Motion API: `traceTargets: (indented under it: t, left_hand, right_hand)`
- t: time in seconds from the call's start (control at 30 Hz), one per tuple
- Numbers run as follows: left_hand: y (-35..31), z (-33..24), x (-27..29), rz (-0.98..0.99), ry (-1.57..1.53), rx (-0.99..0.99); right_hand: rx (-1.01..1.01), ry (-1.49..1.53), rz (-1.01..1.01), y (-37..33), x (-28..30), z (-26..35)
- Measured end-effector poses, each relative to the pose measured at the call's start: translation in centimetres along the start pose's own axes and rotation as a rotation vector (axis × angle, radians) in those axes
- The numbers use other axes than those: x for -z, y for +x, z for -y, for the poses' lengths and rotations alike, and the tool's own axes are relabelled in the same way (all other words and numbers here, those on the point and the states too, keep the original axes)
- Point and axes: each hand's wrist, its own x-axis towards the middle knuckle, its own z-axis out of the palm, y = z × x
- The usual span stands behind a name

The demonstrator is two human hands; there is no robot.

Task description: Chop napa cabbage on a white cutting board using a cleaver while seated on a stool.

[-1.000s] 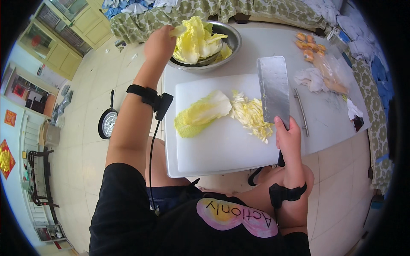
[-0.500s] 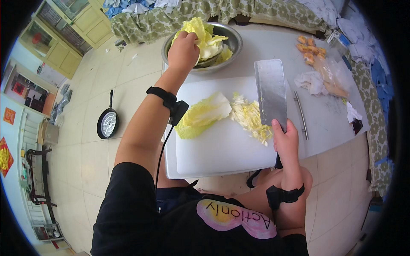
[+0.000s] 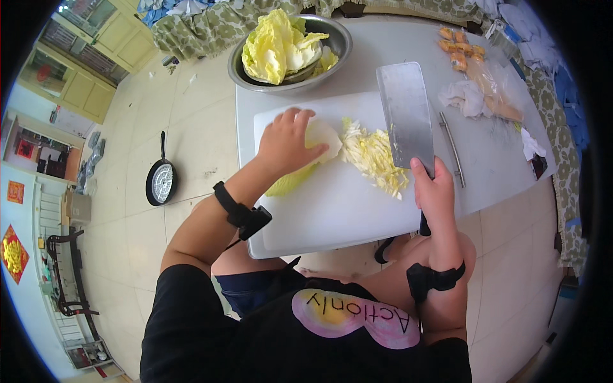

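Observation:
My left hand (image 3: 290, 142) is over a Chinese cabbage leaf (image 3: 327, 137) on the white cutting board (image 3: 319, 220), its fingers apart and holding nothing. The hand hides much of the leaf; whether it touches it I cannot tell. In my right hand (image 3: 435, 190) is a cleaver (image 3: 407, 115), gripped by its black handle, with the broad blade pointing away from me. Beside the blade lies a heap of shredded cabbage (image 3: 375, 159). More cabbage leaves (image 3: 281, 48) are piled in a steel bowl (image 3: 343, 57) at the table's far left.
A metal rod (image 3: 452, 150) lies right of the board on the white table (image 3: 491, 166). Farther right are a crumpled cloth (image 3: 465, 97), a clear plastic bag (image 3: 498, 89) and orange packaged items (image 3: 458, 60). A black frying pan (image 3: 161, 183) rests on the tiled floor at the left.
My left hand has let go of the cabbage leaves in the bowl and come back over the leaf on the board. The cleaver remains in my right hand, with little movement.

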Motion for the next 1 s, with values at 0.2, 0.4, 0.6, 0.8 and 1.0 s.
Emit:
traceTargets:
  t: [0.2, 0.4, 0.6, 0.8, 1.0]
  left_hand:
    - [-1.7, -0.2, -1.1, 0.224, -0.144, 0.254]
    - [-2.6, -1.6, 1.7, 0.076, -0.267, 0.212]
    - [-3.8, -1.9, 3.7, -0.369, -0.076, -0.053]
    - [-6.7, -1.8, 1.2, -0.517, 0.012, -0.295]
    - [-9.5, -5.1, -2.0, -0.125, 0.036, -0.320]
  right_hand:
    - [-0.011, 0.006, 0.035, -0.1, -0.8, -0.5]
    - [-0.110, -0.363, 0.192, -1.7, -1.2, 0.1]
    - [-0.046, -0.575, 0.262, -4.0, -2.2, 1.2]
    - [0.279, -0.943, 0.281, -3.3, -2.4, 0.9]
    - [0.091, -0.842, 0.231, 0.2, -1.2, 0.1]
